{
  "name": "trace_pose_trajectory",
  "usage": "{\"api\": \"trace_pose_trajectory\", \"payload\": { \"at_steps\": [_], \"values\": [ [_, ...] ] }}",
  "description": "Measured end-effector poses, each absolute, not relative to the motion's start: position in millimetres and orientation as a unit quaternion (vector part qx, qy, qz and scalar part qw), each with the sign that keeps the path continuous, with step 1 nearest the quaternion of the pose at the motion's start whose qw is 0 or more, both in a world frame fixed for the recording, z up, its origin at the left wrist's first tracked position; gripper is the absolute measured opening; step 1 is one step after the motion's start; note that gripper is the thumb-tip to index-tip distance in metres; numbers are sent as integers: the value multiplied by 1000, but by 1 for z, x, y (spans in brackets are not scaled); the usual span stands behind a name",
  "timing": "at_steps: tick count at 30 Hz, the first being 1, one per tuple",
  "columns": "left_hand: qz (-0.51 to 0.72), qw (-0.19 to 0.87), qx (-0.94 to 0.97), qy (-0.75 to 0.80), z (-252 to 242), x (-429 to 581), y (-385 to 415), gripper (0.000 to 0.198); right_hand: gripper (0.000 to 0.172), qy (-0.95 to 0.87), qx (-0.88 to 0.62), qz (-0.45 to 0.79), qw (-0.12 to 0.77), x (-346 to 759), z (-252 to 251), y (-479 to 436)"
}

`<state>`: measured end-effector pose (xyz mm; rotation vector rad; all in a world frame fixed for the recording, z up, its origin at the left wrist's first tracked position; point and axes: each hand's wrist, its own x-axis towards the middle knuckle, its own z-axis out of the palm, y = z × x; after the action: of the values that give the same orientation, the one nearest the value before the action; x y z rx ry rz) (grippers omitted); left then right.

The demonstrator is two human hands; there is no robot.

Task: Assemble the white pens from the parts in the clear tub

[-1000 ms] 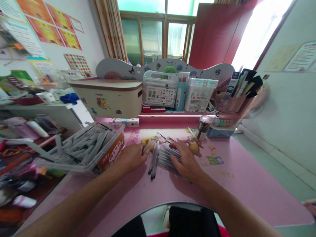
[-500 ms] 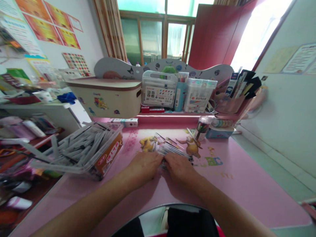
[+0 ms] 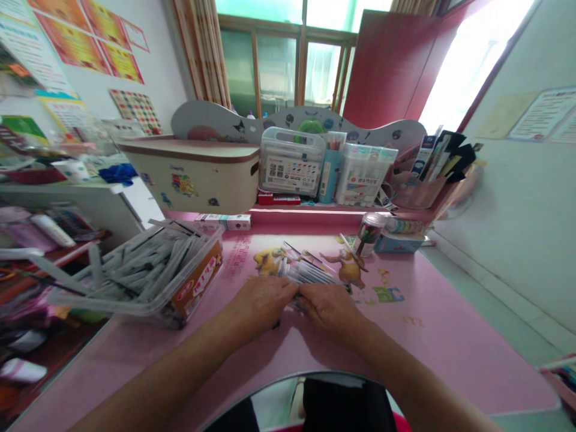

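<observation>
A loose bundle of slim pens (image 3: 315,273), pale with dark ends, lies on the pink desk just beyond my hands. My left hand (image 3: 267,300) is closed, its fingers curled down over the near part of the pens. A small dark tip (image 3: 276,324) shows beneath it. Against it, thumb side to thumb side, my right hand (image 3: 332,306) is also closed over the near pens. My fingertips are mostly hidden. To the left stands a clear plastic box (image 3: 198,279) with an orange label, heaped with similar pens in translucent sleeves (image 3: 153,261).
At the desk's (image 3: 459,354) back right are a clear jar (image 3: 369,231) and a blue box (image 3: 398,243). On the shelf behind stand a lidded cream bin (image 3: 202,180), a marker case (image 3: 292,165), a second marker box (image 3: 364,174) and a pink pen holder (image 3: 416,191).
My hands stay together over the pens, shifting slightly. A dark tip now shows below my left hand. The view has turned slightly.
</observation>
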<state>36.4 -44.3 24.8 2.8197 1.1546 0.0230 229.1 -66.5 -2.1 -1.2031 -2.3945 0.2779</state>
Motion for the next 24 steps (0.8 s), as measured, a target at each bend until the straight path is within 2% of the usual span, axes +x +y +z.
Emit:
{"api": "trace_pose_trajectory", "payload": {
  "at_steps": [6, 15, 19, 20, 22, 24],
  "values": [
    [11, 33, 927, 373, 25, 35, -47, 22, 19, -868, -447, 92, 196, 227, -1, -68],
    [18, -10, 933, 358, 34, 34, -48, 22, 29, -855, -467, 127, 187, 233, 3, -64],
    [73, 17, 914, 398, 27, 31, -38, 18, 66, -820, -469, 190, 270, 239, 7, -62],
    [106, 42, 902, 417, 26, 30, -35, 19, 70, -803, -470, 212, 299, 241, 8, -61],
    [205, 109, 868, 439, 24, 29, -31, 22, 66, -759, -469, 261, 369, 244, 9, -58],
    [322, 191, 817, 438, 23, 30, -30, 22, 50, -705, -465, 322, 428, 246, 8, -55]
  ]
}}
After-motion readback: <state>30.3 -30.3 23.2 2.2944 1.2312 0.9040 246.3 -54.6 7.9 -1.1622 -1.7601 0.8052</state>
